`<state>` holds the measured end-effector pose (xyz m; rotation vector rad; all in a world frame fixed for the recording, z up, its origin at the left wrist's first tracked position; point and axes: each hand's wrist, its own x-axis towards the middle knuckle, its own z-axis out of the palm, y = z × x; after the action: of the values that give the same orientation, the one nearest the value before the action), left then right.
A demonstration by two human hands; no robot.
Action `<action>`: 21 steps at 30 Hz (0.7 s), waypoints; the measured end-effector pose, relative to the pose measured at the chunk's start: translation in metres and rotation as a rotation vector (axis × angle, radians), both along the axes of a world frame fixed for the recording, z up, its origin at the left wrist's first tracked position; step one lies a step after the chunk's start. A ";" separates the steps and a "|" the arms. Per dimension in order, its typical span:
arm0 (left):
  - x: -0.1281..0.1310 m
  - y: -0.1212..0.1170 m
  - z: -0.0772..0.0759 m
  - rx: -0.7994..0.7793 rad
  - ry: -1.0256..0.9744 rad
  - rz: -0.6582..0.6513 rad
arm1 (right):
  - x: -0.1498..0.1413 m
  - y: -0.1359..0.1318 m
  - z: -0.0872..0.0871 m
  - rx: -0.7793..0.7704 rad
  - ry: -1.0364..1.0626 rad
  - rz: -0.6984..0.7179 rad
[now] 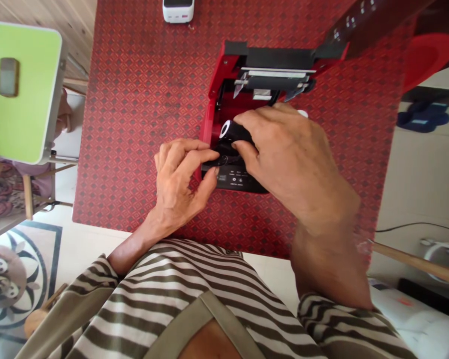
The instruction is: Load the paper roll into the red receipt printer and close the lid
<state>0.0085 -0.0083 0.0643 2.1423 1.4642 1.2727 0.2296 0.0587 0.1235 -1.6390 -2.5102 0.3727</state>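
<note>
The place looks most like a living room in a home, with a small desk job set up in it. Domestic signs lie all round: pale wooden boards (56, 17) at the far left, glossy pale floor tiles (426, 179) on the right, and a decorative floral floor medallion (35, 259) at the near left. What seem to be blue slippers (421, 119) lie on the floor at the far right. A light green worktop (26, 119) on thin legs stands to the left. The office note comes from the red-and-black machine (208, 119), apparently a printer, on the worktop (134, 89) with a red diamond pattern.
</note>
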 end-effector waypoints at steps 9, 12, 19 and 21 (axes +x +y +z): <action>0.005 0.009 0.001 -0.045 0.013 0.026 | 0.011 0.024 -0.036 0.036 0.055 0.122; 0.004 0.012 0.001 -0.103 0.021 0.018 | 0.014 0.031 -0.045 0.013 0.104 0.131; 0.004 0.016 -0.001 -0.148 0.063 0.011 | -0.002 0.021 -0.051 0.076 0.149 0.001; 0.004 0.016 -0.001 -0.137 0.059 0.017 | -0.002 0.022 -0.051 0.000 0.176 -0.005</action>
<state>0.0122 0.0074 0.0629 2.0992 1.5483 1.0889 0.2272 0.0808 0.0727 -1.5393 -2.3768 0.4939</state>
